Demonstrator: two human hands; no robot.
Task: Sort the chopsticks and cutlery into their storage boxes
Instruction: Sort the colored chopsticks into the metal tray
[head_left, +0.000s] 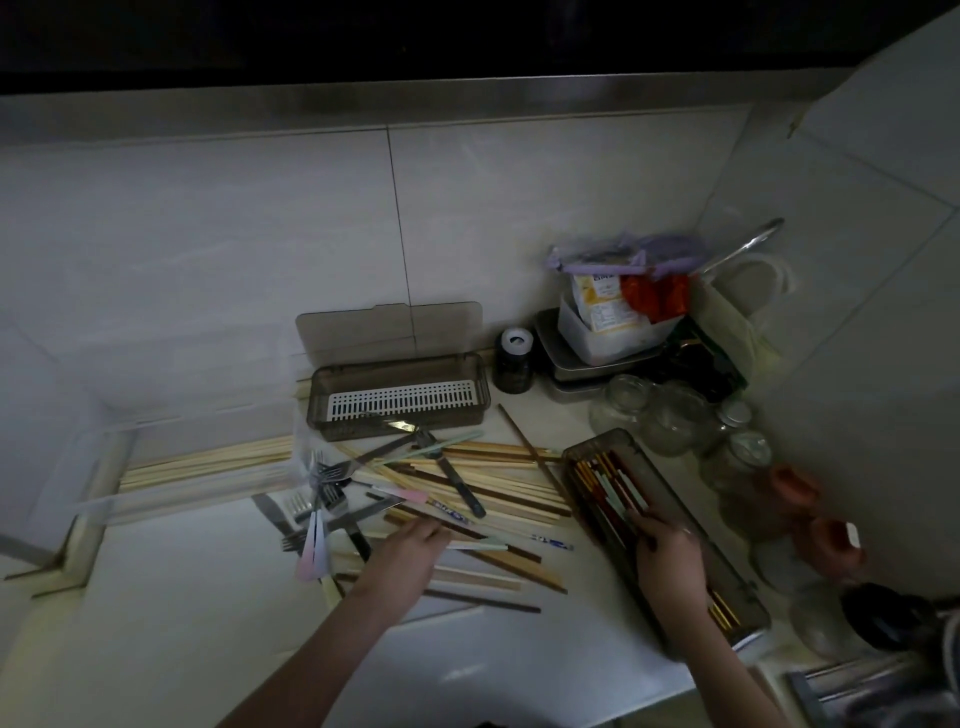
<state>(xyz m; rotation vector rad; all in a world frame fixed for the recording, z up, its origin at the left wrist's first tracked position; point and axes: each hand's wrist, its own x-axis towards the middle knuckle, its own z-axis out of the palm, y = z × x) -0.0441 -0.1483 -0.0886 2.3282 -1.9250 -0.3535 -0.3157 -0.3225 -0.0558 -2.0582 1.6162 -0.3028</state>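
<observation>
1. Left hand (415, 540) lies on the chopsticks (498, 483) at 6 o'clock; its grip can't be told
2. Right hand (665, 551), fingers hidden, reaches into the box (727, 571) at 4 o'clock

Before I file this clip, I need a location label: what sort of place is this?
Most likely a home kitchen counter in a tiled corner. Loose chopsticks and forks cover the worktop, glass jars stand by the wall, and a sink edge shows lower right.
</observation>
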